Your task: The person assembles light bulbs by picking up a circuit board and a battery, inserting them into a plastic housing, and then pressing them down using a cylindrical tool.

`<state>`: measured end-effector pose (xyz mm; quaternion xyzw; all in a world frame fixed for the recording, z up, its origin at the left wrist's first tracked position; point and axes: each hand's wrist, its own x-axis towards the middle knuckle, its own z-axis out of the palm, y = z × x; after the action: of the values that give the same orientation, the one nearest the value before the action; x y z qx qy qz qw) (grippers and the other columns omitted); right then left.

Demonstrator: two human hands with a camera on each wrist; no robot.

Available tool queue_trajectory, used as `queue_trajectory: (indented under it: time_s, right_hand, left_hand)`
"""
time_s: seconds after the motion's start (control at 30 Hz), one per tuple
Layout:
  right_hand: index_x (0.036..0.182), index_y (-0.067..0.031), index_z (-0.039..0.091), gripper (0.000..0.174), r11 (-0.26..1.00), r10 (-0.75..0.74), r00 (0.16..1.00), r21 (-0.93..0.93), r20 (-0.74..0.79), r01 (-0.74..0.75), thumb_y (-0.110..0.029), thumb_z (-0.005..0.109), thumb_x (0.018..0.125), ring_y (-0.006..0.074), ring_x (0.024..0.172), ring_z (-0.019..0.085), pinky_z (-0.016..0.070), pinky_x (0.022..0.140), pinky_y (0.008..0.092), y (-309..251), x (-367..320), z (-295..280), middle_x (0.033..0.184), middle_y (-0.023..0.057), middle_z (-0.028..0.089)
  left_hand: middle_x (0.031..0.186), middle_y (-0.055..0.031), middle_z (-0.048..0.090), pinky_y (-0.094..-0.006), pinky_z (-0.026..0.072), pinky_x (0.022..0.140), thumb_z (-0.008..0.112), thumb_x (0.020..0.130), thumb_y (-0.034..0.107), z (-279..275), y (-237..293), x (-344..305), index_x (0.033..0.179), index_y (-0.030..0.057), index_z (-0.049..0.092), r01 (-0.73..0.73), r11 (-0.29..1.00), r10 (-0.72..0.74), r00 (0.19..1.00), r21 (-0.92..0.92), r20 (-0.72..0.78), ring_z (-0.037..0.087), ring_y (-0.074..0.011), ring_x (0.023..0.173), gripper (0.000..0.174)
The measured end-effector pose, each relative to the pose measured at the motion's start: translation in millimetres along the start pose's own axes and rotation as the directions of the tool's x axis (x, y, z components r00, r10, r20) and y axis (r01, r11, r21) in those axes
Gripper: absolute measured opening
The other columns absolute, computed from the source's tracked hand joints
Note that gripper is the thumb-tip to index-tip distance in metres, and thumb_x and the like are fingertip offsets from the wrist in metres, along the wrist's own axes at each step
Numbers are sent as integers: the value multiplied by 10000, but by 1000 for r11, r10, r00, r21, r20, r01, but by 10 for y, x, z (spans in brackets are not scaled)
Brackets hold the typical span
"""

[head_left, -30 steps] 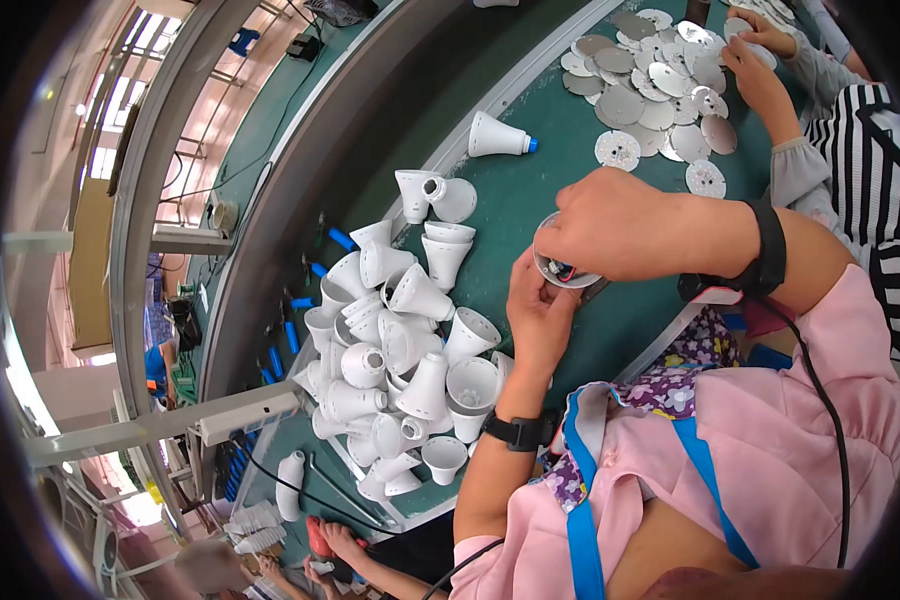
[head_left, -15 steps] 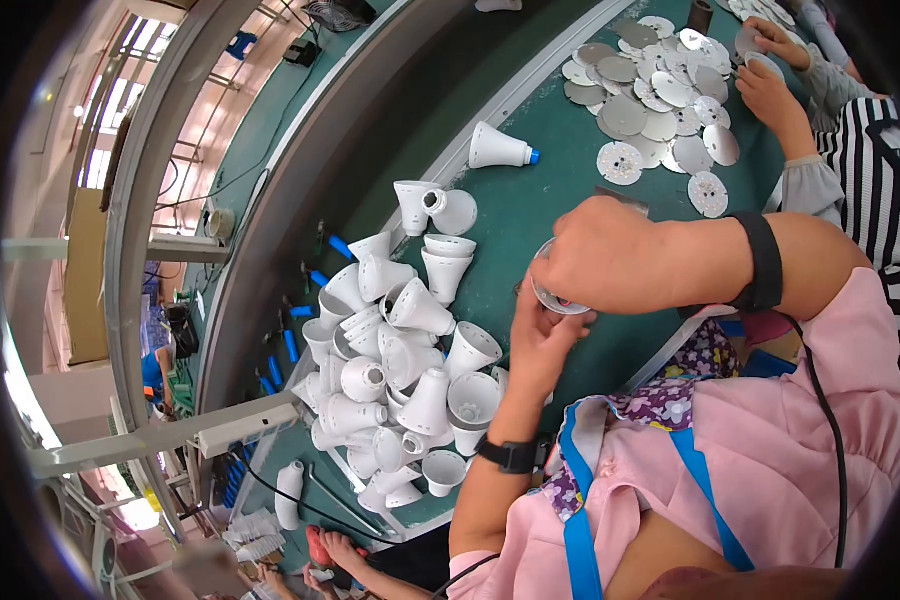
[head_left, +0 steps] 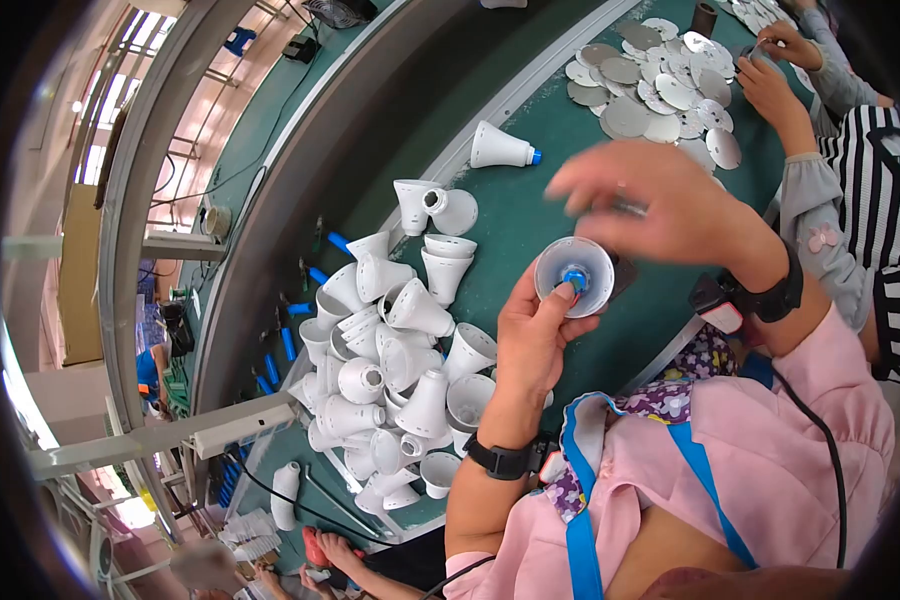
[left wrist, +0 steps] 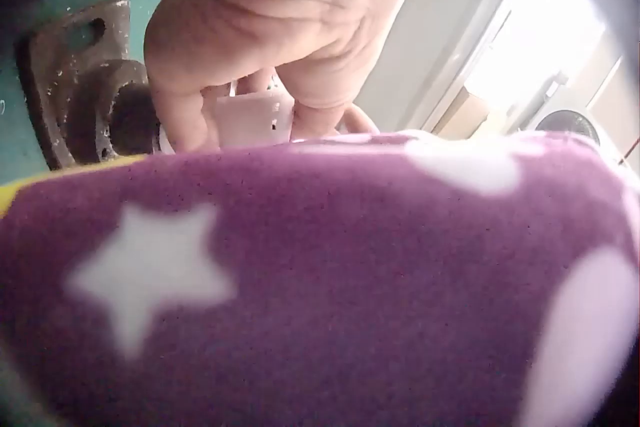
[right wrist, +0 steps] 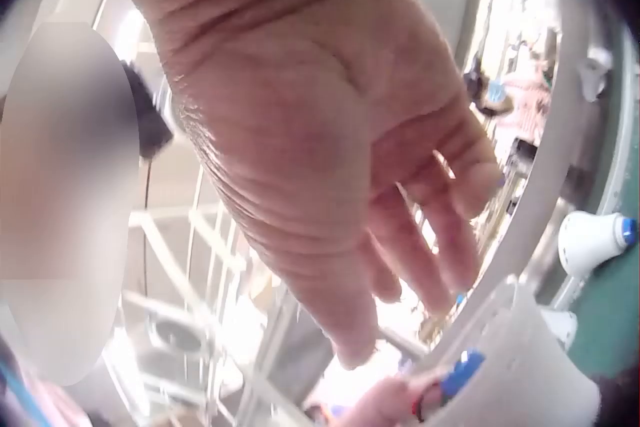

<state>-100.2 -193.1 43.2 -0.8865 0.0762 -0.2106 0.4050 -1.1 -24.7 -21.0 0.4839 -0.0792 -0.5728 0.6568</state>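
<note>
In the head view the left hand [head_left: 532, 335] grips a white cone-shaped cup [head_left: 592, 262], its wide mouth facing up and the thumb inside beside a blue piece [head_left: 574, 279]. The left wrist view shows the left hand [left wrist: 290, 37] with fingers around the cup [left wrist: 250, 119], partly hidden by purple cloth. Above the cup the right hand [head_left: 660, 205] is blurred, with fingers extended. From the right wrist view, the right hand [right wrist: 330, 147] has loose, spread fingers and holds nothing visible; the cup [right wrist: 520, 367] is below it.
Many white cups [head_left: 425, 400] are heaped on the green table left of the hands. One cup with a blue tip [head_left: 500, 147] lies farther back. Round metal discs [head_left: 660, 85] are piled at the back right, near another person's hands [head_left: 770, 95]. A dark metal fixture [left wrist: 90, 87] is beside the left hand.
The right hand has come away from the cup's mouth and its fingers have straightened, uncovering the blue piece. The left hand still holds the cup, now with its thumb inside.
</note>
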Motion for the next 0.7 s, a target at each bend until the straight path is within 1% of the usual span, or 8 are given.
queue_trajectory:
  time_s: [0.03,0.1,0.2,0.33,0.43,0.53,0.6,0.7]
  right_hand:
    - [1051,-56,563,412,1000,0,1000,4,2,0,-219,692,695,264,780,577,471,687,360,182,-97,29,870,84,608]
    - [1121,-71,518,488,836,8,976,-534,-217,-126,-173,700,679,273,898,540,450,752,358,680,-304,272,960,122,567]
    - [1184,-85,450,552,741,114,991,-658,-71,-132,-211,683,700,290,879,509,443,698,365,873,-551,610,967,139,516]
    - [1209,-94,429,568,765,101,992,-631,-77,-127,-183,677,706,292,881,516,443,706,378,950,-573,672,987,136,511]
    - [1220,-99,419,575,902,71,992,-418,-105,-108,-147,669,704,281,874,520,443,713,378,744,-484,519,959,120,516]
    - [1168,-95,478,524,996,25,953,-76,-301,-50,-120,669,682,282,824,518,443,698,371,80,-259,243,905,102,519]
    - [1104,-95,535,480,951,-297,935,-152,-193,271,-100,677,646,281,770,509,439,683,360,-135,-170,114,850,89,514]
    - [1040,-99,577,441,942,-208,976,-256,60,216,-81,686,613,269,763,512,439,673,346,-139,-245,190,855,79,516]
  left_hand:
    - [1066,-88,567,-254,551,639,530,853,104,-2,1,-12,1254,27,404,10,1000,-10,1000,2,12,628,-186,828,427]
    - [1066,-88,567,-255,552,637,536,849,105,-2,-2,-21,1254,27,404,10,1000,-10,1000,8,3,630,-190,822,433]
    - [1067,-90,565,-257,553,634,545,843,108,2,-17,-7,1254,29,406,1,1000,-1,1000,7,-1,630,-194,819,442]
    - [1075,-93,561,-258,554,629,544,843,102,-12,-37,-3,1255,39,407,-12,1000,12,1000,-7,2,628,-196,832,439]
    - [1078,-87,557,-261,556,635,539,845,95,-25,-40,5,1258,43,402,-9,1000,9,1000,-5,7,625,-190,837,438]
    - [1089,-80,547,-260,558,642,535,846,92,-14,-32,6,1257,48,402,-1,1000,1,1000,-1,1,617,-182,860,435]
    - [1090,-77,544,-259,558,649,534,847,93,-14,-47,13,1251,49,407,-17,1000,17,1000,-16,13,610,-176,873,426]
    - [1096,-73,535,-259,557,661,527,850,91,-3,-56,0,1241,51,413,-49,999,49,999,-8,8,599,-166,893,409]
